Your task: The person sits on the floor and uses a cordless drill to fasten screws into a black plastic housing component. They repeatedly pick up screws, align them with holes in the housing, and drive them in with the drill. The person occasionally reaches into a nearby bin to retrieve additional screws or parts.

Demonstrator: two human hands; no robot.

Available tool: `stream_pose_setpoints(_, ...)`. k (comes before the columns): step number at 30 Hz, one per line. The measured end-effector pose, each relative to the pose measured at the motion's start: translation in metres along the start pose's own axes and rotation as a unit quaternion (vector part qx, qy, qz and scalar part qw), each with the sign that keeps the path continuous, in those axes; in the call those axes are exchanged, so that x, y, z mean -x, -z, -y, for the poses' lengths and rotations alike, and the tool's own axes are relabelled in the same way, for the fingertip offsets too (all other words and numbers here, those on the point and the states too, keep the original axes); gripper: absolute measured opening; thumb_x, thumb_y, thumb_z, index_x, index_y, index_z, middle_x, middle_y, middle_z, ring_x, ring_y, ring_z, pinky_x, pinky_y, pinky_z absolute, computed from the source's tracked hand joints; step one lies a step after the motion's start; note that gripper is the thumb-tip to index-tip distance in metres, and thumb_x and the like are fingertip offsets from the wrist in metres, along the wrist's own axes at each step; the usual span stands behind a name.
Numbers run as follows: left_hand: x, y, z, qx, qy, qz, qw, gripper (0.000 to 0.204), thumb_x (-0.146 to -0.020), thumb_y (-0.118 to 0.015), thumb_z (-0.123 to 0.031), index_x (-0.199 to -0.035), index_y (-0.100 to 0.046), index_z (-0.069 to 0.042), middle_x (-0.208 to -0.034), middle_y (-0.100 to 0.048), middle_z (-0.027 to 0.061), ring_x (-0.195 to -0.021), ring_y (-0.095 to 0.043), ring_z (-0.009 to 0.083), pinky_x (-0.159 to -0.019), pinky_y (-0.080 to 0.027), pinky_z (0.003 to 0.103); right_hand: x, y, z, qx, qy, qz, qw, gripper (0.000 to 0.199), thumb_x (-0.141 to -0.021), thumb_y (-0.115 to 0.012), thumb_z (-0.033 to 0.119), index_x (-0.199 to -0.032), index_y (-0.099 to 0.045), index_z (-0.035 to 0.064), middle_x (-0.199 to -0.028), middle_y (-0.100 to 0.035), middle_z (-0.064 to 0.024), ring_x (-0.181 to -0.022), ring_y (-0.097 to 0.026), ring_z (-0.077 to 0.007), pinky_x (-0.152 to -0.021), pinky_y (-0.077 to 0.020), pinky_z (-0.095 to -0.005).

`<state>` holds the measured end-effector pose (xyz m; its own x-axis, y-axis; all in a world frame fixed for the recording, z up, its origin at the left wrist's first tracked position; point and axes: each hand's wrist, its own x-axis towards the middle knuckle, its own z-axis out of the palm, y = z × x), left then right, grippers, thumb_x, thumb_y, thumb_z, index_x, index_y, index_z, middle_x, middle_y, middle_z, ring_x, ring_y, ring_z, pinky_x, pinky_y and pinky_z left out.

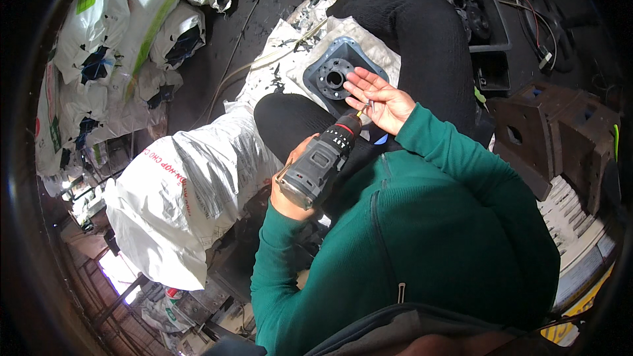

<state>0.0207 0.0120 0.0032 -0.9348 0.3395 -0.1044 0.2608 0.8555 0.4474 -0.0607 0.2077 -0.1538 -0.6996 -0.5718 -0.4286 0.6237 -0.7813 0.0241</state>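
Note:
My left hand [287, 199] is closed round a cordless drill [319, 166], dark grey and black with a red ring near its chuck. The drill points away and to the right, and a yellowish bit shows at its tip. Close by that tip is my right hand [382, 101], palm up with its fingers stretched out. A small metallic piece, too small to name, shows against those fingers. Just beyond them, between my legs, a blue-grey metal housing [344, 48] lies on a pale cloth. A round black flange [334, 78] with a central hole sits in it.
White sacks [135, 33] are stacked at the far left, and another white sack [191, 188] stands beside my left knee. A grey bin [498, 23] of black parts stands at the far right. Brown metal blocks [550, 125] are at the right. Cables run across the floor.

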Motion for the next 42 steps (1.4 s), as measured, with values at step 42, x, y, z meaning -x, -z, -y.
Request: stream_pose_setpoints(42,-0.068,0.000,0.037,0.101,0.131,0.073,0.983,0.051,-0.073,-0.069,-0.007,-0.122,-0.056,-0.004,-0.110,-0.065,0.0143,-0.099,-0.065,0.0306,-0.086,-0.051,0.034,-0.070,0.066,-0.006,0.410,0.022,-0.271,0.871,0.035,-0.087,-0.065,0.038,-0.101,-0.066,0.0060,-0.101,-0.067,-0.0042,-0.086,-0.059,-0.0122,-0.064,-0.0489,-0.0277)
